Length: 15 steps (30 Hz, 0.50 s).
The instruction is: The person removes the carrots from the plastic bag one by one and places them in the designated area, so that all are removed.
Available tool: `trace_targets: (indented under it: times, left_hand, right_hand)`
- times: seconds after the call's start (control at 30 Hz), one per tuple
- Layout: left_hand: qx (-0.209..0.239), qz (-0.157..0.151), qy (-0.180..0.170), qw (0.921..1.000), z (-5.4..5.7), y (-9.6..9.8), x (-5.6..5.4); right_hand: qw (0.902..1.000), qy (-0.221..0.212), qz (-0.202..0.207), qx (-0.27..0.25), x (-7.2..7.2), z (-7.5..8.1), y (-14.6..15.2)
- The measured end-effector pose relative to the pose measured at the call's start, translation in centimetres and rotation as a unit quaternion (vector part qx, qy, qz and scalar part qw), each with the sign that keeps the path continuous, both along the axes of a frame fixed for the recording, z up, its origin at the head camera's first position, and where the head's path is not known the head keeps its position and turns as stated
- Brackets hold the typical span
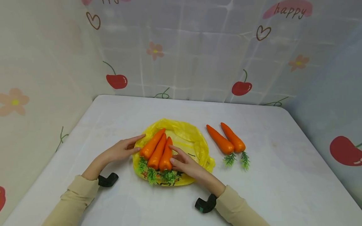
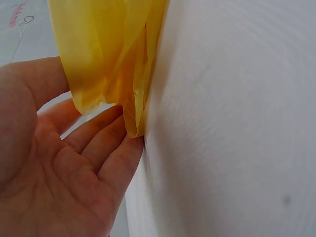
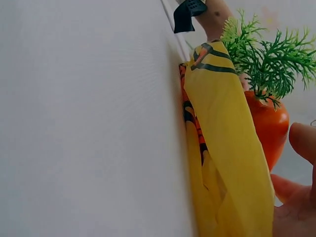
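**Three carrots (image 1: 157,153) on the yellow bag (image 1: 199,142) – roll risk**

Left hand (image 1: 123,150) loosely open, touching the bag's left edge. Right hand (image 1: 186,163) half-open against the rightmost carrot (image 1: 166,157), not wrapped round it. Two loose carrots (image 1: 222,142) right of bag, on table (image 1: 282,157). If I nudge sideways, smooth carrots could roll – limp rim likely won't stop them.

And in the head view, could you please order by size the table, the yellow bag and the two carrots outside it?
1. Table
2. Yellow bag
3. Left carrot and right carrot: these look alike, so unranked.
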<state>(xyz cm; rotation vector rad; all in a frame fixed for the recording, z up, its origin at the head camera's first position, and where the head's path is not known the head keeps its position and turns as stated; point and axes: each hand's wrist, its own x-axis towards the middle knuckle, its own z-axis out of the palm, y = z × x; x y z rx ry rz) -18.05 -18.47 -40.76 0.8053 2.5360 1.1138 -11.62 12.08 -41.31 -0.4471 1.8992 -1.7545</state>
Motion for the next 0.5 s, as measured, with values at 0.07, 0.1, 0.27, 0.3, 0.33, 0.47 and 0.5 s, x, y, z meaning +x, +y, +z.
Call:
trace_targets:
  times: [0.07,0.1,0.27,0.3,0.33,0.47,0.5]
  left_hand:
    - [0.000,0.001,0.001,1.0000,0.00,0.00,-0.05]
    - [0.000,0.001,0.003,1.0000,0.00,0.02,-0.07]
    - [0.003,-0.002,0.006,1.0000,0.12,0.10,-0.02]
    - [0.005,-0.003,0.006,1.0000,0.15,0.12,0.01]
    - [0.006,-0.004,0.007,1.0000,0.17,0.14,0.03]
    - [0.007,-0.007,0.008,0.9999,0.25,0.20,0.12]
    - [0.007,-0.007,0.009,0.9999,0.26,0.21,0.14]
  right_hand:
    - [1.0000,-0.006,-0.002,-0.004,-0.01,-0.03,-0.10]
    - [0.9999,-0.011,-0.003,-0.007,-0.03,-0.04,-0.14]
    - [0.9991,-0.023,-0.005,-0.036,-0.22,-0.19,-0.41]
    - [0.9987,-0.026,-0.006,-0.044,-0.25,-0.22,-0.48]
    - [0.9983,-0.029,-0.006,-0.051,-0.26,-0.24,-0.54]
    - [0.9966,-0.042,-0.010,-0.070,-0.26,-0.35,-0.69]
    - [0.9963,-0.044,-0.011,-0.073,-0.27,-0.41,-0.69]
